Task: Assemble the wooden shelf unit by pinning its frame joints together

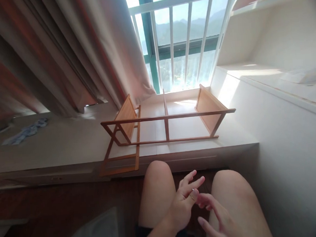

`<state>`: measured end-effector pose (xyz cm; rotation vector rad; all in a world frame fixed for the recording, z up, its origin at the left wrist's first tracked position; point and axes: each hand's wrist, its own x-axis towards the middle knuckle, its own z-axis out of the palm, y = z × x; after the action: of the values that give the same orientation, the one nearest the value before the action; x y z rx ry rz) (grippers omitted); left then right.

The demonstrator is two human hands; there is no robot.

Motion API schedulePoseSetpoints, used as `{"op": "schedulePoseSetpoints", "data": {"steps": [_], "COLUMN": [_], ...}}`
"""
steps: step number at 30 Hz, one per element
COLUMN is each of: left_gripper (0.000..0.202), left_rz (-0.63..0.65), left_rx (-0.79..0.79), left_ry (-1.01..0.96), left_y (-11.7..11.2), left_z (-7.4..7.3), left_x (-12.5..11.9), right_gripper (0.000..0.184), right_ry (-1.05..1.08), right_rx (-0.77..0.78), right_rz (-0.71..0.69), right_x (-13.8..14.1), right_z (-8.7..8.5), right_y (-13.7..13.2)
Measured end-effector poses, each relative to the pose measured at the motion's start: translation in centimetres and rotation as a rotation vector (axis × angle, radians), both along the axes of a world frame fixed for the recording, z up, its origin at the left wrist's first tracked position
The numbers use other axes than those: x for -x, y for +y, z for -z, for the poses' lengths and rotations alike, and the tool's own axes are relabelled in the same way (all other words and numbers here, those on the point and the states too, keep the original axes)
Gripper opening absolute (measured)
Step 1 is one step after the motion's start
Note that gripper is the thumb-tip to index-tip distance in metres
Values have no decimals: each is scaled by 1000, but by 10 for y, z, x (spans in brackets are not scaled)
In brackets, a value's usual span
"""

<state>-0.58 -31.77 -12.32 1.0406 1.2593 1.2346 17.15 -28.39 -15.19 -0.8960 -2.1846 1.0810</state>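
Observation:
My left hand [184, 205] is held above my lap between the knees. Its thumb and index finger are pinched together, with a tiny shiny bit showing at their tips; what it is I cannot make out. Its other fingers stretch forward. Close beside it, my right hand [217, 219] has its thumb apart from the fingers, and its fingertips come up to the left thumb. Beyond my knees a brown wooden rack [166, 128] with two panels lies on the white window ledge. A slim wooden frame part [137, 158] at its left end hangs over the ledge's edge.
Long curtains [88, 47] hang at the left, and a white railing [171, 45] stands before the window. A crumpled patterned cloth [29, 131] lies on the ledge. A white cabinet wall [285, 153] rises at the right. Low at the left is a pale translucent object [94, 235].

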Motion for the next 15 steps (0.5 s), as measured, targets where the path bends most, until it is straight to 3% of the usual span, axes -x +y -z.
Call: {"op": "schedulePoseSetpoints", "data": {"steps": [1, 5, 8, 11, 13, 15], "left_gripper": [39, 41, 41, 48, 59, 53], "left_rz": [-4, -67, -96, -116, -267, -603], "left_rx": [-1, -12, -15, -21, -9, 70], "left_ry": [17, 64, 175, 219, 90, -197], "left_y": [-9, -32, -41, -46, -50, -54], "left_z": [-2, -11, -14, -8, 2, 15], "left_x": [1, 15, 27, 42, 58, 83], "right_gripper": [30, 45, 38, 35, 40, 42], "right_ry": [-11, 89, 151, 113, 78, 53], "right_rx": [116, 411, 434, 405, 385, 376], "right_rz": [-3, -73, -187, -291, -330, -337], "right_x": [19, 68, 82, 86, 84, 78], "right_z": [-8, -27, -25, -16, -9, -3], "right_y": [-2, -8, -10, -9, -5, 3]}}
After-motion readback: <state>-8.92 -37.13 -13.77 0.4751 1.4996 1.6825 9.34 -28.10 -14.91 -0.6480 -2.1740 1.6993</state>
